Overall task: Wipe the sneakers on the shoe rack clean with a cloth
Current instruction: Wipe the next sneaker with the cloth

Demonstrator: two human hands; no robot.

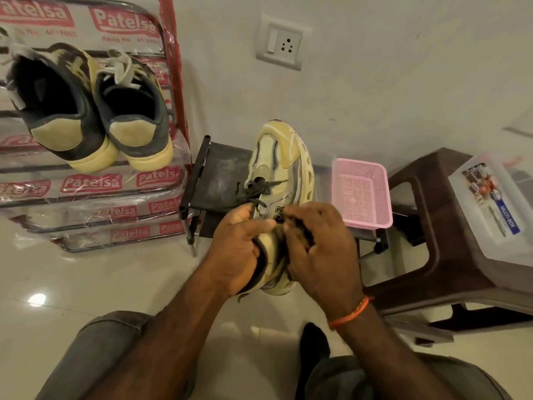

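Observation:
A cream sneaker (pixel 284 163) with dark laces is held up in the middle, toe pointing away. My left hand (pixel 240 243) grips its heel and collar. My right hand (pixel 320 246) presses a dark cloth (pixel 300 226) against the sneaker's side near the heel, fingers curled round it. A pair of grey and pale-yellow sneakers (pixel 95 111) sits on the plastic-wrapped shoe rack (pixel 86 186) at the left, heels toward me.
A small black rack (pixel 215 174) stands behind the held sneaker, with a pink mesh basket (pixel 362 194) on it. A brown plastic stool (pixel 432 226) carrying a clear storage box (pixel 496 212) stands at the right. A wall socket (pixel 281 41) is above. My knees are at the bottom.

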